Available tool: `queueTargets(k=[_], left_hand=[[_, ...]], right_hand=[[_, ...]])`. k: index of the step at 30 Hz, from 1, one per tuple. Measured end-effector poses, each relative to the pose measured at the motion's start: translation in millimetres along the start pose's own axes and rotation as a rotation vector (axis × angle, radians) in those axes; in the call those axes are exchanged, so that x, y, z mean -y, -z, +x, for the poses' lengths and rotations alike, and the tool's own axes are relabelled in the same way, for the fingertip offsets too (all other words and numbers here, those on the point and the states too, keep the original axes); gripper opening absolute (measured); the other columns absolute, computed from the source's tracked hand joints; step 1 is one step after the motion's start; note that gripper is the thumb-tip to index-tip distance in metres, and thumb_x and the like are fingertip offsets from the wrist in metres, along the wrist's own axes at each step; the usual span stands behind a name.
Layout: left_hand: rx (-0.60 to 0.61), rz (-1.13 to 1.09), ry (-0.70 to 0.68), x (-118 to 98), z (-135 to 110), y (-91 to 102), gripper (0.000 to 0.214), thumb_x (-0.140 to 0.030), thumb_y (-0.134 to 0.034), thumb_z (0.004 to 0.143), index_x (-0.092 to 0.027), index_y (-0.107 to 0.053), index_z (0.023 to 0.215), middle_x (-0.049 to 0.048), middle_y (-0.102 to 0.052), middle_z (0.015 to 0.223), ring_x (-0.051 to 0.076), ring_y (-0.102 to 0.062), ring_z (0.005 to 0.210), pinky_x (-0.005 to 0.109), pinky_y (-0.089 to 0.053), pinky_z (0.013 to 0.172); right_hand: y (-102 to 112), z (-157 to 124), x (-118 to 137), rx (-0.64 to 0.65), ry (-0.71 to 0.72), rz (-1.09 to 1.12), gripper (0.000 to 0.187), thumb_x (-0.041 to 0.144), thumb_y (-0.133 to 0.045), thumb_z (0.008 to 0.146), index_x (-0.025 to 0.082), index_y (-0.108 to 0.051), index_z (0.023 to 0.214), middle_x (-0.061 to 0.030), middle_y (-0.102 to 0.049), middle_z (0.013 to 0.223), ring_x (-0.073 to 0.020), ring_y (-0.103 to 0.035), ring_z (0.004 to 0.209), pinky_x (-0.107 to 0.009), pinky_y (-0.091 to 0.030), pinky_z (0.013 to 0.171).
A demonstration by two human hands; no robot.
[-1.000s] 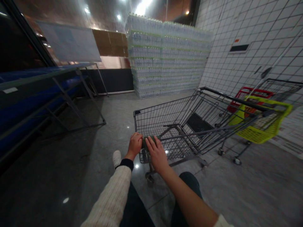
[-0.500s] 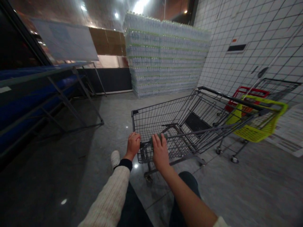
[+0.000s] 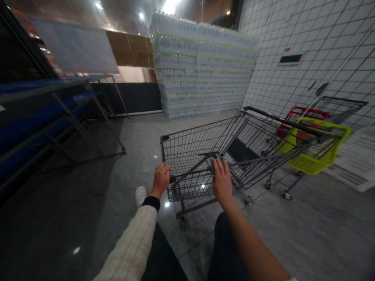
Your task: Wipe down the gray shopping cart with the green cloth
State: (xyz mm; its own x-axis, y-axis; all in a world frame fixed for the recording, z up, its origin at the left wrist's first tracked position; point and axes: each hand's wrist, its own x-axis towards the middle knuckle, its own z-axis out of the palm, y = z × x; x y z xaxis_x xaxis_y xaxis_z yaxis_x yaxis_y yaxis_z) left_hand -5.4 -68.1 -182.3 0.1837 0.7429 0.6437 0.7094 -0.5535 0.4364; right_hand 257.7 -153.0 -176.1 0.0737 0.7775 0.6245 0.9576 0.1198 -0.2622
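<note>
A grey wire shopping cart (image 3: 249, 160) stands in front of me, its long side turned toward me and its black push bar off to the right. My left hand (image 3: 161, 178) is closed around the near corner of its top rim. Farther right along the same rim, my right hand (image 3: 222, 181) presses a dark green pad (image 3: 212, 167) over the bar, fingers bent across it. Only the pad's edges show beside the fingers, and its underside is hidden. Inside the basket, bare wire mesh shows.
Behind the cart rises a tall stack of wrapped water bottles (image 3: 202, 70). A yellow-green basket cart (image 3: 319, 156) and a red basket (image 3: 293, 113) stand at right by the tiled wall (image 3: 322, 31). A metal-framed table (image 3: 73, 117) lines the left. My white shoe (image 3: 141, 196) is on the floor.
My right hand has slid right along the cart's rim with the green pad, away from my left hand. The left hand keeps its hold on the corner.
</note>
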Motion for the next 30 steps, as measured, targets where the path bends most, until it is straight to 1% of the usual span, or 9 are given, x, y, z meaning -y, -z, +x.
queueTargets(k=[3,6,10,13,17,22,24,27,30], left_hand=[[-0.022,0.006,-0.007,-0.6,-1.2,-1.6,0.021,-0.016,-0.036,0.076,-0.024,-0.041,0.057,0.0024,-0.050,0.060,0.022,-0.053,0.077,0.040,-0.044,0.097],[-0.024,0.017,-0.005,-2.4,-2.5,-1.9,0.022,-0.016,-0.036,0.076,-0.024,-0.042,0.057,0.0028,-0.050,0.061,0.023,-0.055,0.081,0.041,-0.043,0.098],[0.003,0.029,0.016,-3.3,-3.4,-0.5,0.022,-0.016,-0.035,0.076,-0.024,-0.043,0.057,0.0029,-0.053,0.063,0.022,-0.056,0.081,0.040,-0.042,0.100],[0.016,0.026,0.024,-1.6,-2.8,1.2,0.020,-0.016,-0.036,0.074,-0.024,-0.045,0.059,0.0036,-0.056,0.066,0.023,-0.057,0.086,0.040,-0.043,0.100],[0.054,0.024,0.008,1.0,0.3,5.3,0.020,-0.017,-0.035,0.075,-0.025,-0.044,0.059,0.0031,-0.055,0.064,0.022,-0.057,0.083,0.040,-0.042,0.100],[0.059,0.015,0.013,3.5,5.3,9.0,0.020,-0.017,-0.034,0.075,-0.024,-0.042,0.058,0.0024,-0.053,0.063,0.021,-0.056,0.077,0.040,-0.043,0.100],[0.061,0.009,0.005,5.2,6.5,8.9,0.020,-0.017,-0.034,0.075,-0.024,-0.042,0.058,0.0024,-0.052,0.062,0.021,-0.055,0.076,0.041,-0.043,0.100],[0.082,0.004,-0.001,7.6,7.3,8.5,0.018,-0.018,-0.035,0.074,-0.024,-0.043,0.059,0.0025,-0.053,0.063,0.021,-0.055,0.075,0.043,-0.042,0.101],[0.105,0.002,-0.003,8.0,8.0,9.8,0.018,-0.018,-0.034,0.075,-0.024,-0.042,0.059,0.0021,-0.051,0.063,0.021,-0.055,0.075,0.044,-0.041,0.103]], right_hand=[[-2.8,0.9,3.5,-0.060,-0.096,-0.017,0.075,-0.003,-0.031,0.077,0.014,-0.028,0.151,-0.0091,-0.037,0.151,-0.0257,-0.007,0.147,-0.051,-0.027,0.115],[-13.1,-4.8,39.6,-0.031,-0.081,0.011,0.074,-0.004,-0.031,0.077,0.012,-0.030,0.149,-0.0105,-0.037,0.151,-0.0272,-0.003,0.147,-0.051,-0.028,0.115],[-26.9,-16.2,101.6,0.127,0.154,0.072,0.067,0.000,-0.037,0.081,0.013,-0.036,0.147,-0.0094,-0.039,0.151,-0.0276,-0.009,0.147,-0.050,-0.028,0.115],[-28.7,-17.3,119.9,0.208,0.320,0.127,0.064,0.004,-0.040,0.084,0.015,-0.036,0.147,-0.0071,-0.038,0.152,-0.0268,-0.013,0.146,-0.048,-0.029,0.115],[-18.5,-9.6,85.3,0.223,0.322,0.125,0.069,-0.001,-0.035,0.082,0.017,-0.034,0.148,-0.0038,-0.037,0.153,-0.0235,-0.015,0.146,-0.045,-0.030,0.115],[1.8,0.3,2.0,0.122,0.106,0.012,0.076,-0.005,-0.031,0.077,0.017,-0.029,0.150,-0.0049,-0.037,0.152,-0.0218,-0.010,0.147,-0.046,-0.029,0.116],[7.9,3.7,-18.4,0.076,0.013,-0.031,0.077,-0.005,-0.031,0.076,0.016,-0.029,0.150,-0.0055,-0.036,0.153,-0.0225,-0.010,0.147,-0.046,-0.028,0.116],[9.4,7.4,-15.5,0.043,-0.086,-0.060,0.072,-0.004,-0.030,0.078,0.012,-0.033,0.148,-0.0088,-0.037,0.152,-0.0253,-0.008,0.147,-0.048,-0.027,0.116],[1.0,6.1,26.0,0.095,-0.053,-0.020,0.068,-0.004,-0.030,0.080,0.010,-0.037,0.146,-0.0114,-0.040,0.150,-0.0270,-0.008,0.147,-0.049,-0.027,0.116]])
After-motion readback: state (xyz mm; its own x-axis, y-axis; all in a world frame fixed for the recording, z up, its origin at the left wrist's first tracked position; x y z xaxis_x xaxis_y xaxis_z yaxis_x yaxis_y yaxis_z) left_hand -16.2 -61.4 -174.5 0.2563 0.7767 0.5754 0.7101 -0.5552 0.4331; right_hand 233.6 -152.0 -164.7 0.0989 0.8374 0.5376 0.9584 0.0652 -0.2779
